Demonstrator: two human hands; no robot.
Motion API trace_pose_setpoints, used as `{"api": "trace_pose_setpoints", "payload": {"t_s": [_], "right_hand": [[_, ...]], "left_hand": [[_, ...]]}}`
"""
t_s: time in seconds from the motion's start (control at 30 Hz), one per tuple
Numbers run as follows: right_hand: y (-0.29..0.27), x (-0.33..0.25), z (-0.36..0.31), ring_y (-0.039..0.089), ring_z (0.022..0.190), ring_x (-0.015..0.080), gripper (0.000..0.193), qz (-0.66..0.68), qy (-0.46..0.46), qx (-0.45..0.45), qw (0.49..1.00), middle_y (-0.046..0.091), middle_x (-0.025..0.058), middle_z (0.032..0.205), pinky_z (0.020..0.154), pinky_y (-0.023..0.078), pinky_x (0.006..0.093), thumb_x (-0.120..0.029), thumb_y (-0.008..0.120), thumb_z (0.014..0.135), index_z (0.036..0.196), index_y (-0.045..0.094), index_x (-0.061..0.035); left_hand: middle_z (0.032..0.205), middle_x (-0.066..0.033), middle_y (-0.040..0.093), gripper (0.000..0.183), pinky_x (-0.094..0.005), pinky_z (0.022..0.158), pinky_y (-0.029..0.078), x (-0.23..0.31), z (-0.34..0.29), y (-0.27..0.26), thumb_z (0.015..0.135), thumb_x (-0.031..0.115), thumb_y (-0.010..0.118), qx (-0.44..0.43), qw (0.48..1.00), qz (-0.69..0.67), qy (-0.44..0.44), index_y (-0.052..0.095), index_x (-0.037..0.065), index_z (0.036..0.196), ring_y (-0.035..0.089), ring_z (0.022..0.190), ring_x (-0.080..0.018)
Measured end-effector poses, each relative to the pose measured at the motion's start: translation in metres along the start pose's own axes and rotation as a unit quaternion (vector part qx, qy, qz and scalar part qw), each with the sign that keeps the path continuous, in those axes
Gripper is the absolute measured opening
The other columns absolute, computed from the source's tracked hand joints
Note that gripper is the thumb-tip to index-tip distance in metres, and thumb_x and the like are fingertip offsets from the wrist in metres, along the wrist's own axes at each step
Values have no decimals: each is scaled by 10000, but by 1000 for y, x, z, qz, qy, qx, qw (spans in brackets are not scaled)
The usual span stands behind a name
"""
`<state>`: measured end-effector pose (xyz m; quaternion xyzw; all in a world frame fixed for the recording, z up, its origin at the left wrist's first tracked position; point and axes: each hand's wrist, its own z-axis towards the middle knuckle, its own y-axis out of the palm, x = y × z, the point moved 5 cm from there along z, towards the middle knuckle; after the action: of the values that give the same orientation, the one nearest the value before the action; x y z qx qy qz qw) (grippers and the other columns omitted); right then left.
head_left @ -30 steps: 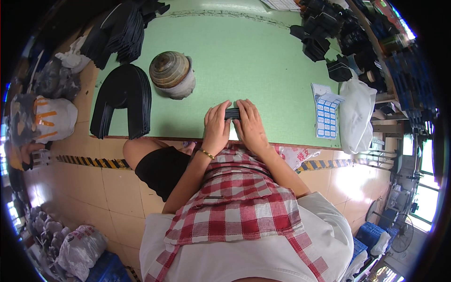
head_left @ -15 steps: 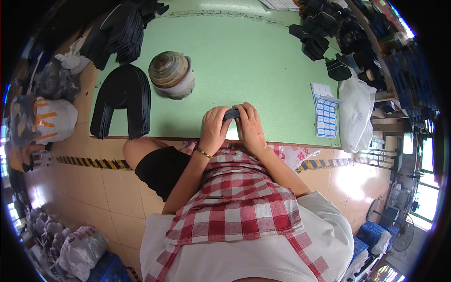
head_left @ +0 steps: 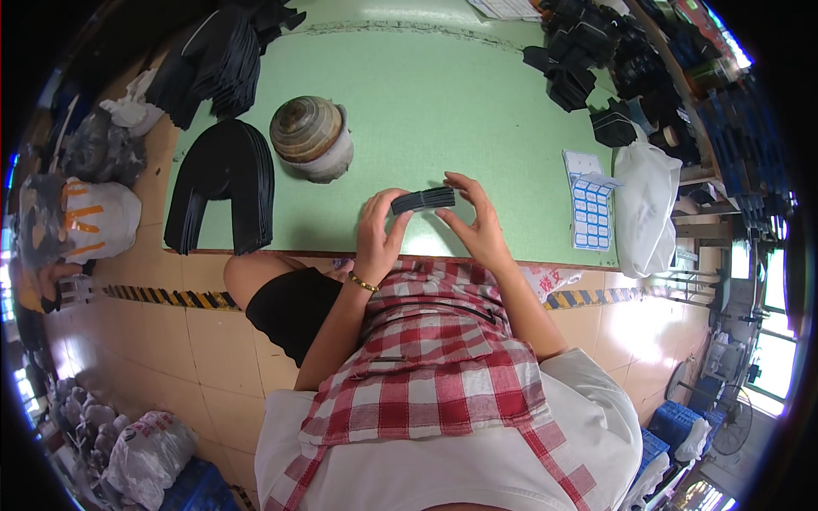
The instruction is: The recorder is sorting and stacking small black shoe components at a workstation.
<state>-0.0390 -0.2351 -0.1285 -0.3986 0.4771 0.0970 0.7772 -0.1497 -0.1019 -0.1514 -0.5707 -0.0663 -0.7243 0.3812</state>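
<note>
A small bundle of thin black pieces (head_left: 424,200), stacked in layers, is held edge-up over the near part of the green table (head_left: 409,94). My left hand (head_left: 381,226) is closed on the bundle's left end, thumb below and fingers above. At the other end, my right hand (head_left: 480,223) is open, its thumb and fingers spread apart around that end without gripping it. What looks like a thin pale band crosses the bundle's middle.
Left on the table are a stack of black U-shaped pieces (head_left: 223,149), a second black stack (head_left: 223,64) and a round, ringed stone-like object (head_left: 308,132). To the right lie a blue-and-white label sheet (head_left: 591,209), a white plastic bag (head_left: 645,204) and black parts (head_left: 575,81).
My right hand has let go of the bundle and opened, moving right. The bundle, earlier mostly covered by both hands, now shows nearly whole in my left hand.
</note>
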Motion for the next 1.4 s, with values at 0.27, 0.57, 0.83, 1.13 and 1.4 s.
{"api": "trace_pose_setpoints", "payload": {"t_s": [0.27, 0.57, 0.83, 1.13, 1.4], "right_hand": [[3, -16, -2, 429, 1187, 326, 508, -152, -114, 5, 982, 464, 128, 1293, 966, 387, 394, -111, 645, 803, 1283, 482, -77], [42, 6, -38, 219, 1374, 308, 641, -317, -91, -68, 942, 261, 114, 1481, 1093, 118, 539, -243, 545, 883, 1437, 255, -100], [30, 8, -36, 236, 1374, 267, 633, -199, -53, 70, 976, 304, 67, 1468, 1096, 86, 549, -280, 527, 891, 1432, 258, -87], [23, 19, -29, 257, 1337, 368, 521, -178, -19, 74, 981, 324, 196, 1409, 1101, 177, 490, -150, 516, 875, 1338, 340, 12], [21, 13, -32, 301, 1300, 383, 543, -140, -60, 83, 985, 365, 186, 1364, 1077, 231, 492, -138, 591, 826, 1305, 376, -1]], "left_hand": [[1022, -145, 570, 223, -408, 860, 394, 5, 0, -1, 841, 75, 570, -35, 984, 143, 102, 530, 19, 1053, 531, 965, -337], [1030, -148, 565, 256, -420, 864, 386, -8, -5, 6, 852, 89, 546, -59, 980, 171, 81, 515, 30, 1099, 524, 976, -341], [1046, -123, 564, 323, -428, 908, 371, -3, -6, 7, 843, 76, 545, -69, 972, 202, 97, 507, 54, 1163, 523, 987, -314], [1035, -132, 575, 310, -418, 889, 396, -4, -5, 7, 845, 52, 546, -66, 972, 196, 110, 509, 50, 1153, 537, 973, -327], [977, -26, 559, 333, -221, 765, 413, -25, -12, 7, 930, 119, 531, -45, 962, -239, -125, 444, -17, 1222, 503, 895, -54]]}}
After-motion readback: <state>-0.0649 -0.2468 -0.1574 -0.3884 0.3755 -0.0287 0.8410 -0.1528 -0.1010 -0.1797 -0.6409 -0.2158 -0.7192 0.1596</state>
